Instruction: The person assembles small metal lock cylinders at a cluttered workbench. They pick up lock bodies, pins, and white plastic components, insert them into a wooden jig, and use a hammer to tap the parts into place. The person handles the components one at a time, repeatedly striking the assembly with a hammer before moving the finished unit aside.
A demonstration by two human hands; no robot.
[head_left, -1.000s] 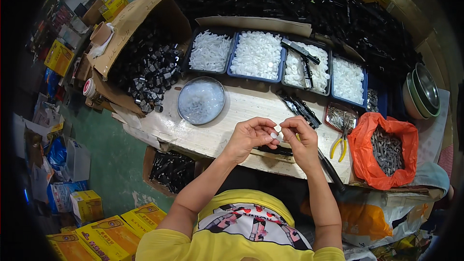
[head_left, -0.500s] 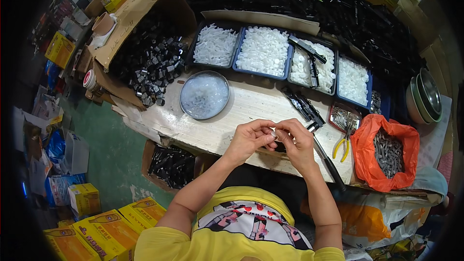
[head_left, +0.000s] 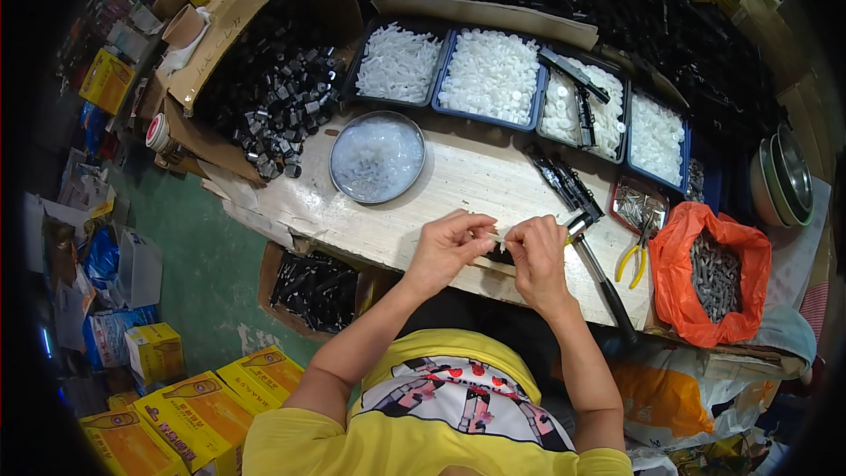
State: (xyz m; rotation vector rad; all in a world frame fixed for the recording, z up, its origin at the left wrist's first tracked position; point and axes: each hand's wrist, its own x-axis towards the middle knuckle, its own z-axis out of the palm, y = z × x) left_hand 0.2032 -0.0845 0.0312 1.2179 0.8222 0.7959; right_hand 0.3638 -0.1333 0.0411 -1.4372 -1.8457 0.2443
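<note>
My left hand and my right hand are close together over the front edge of the bench, both with fingertips pinched. Something small and pale shows between the fingertips, too small to name. Under the fingers a dark piece is partly hidden. To the right of my right hand lies a hammer with a black grip, its handle reaching past the bench edge. Behind it are several black clamp-like metal parts. A round metal dish of small translucent pieces stands beyond my left hand.
Blue trays of white plastic parts line the back. A cardboard box of black metal pieces is at left. At right are yellow-handled pliers, a small tray of metal pins and an orange bag of grey parts.
My hands have drawn slightly apart and the right has turned, its fingertips now pointing down. The bench has shifted a little in view; the things on it look unmoved.
</note>
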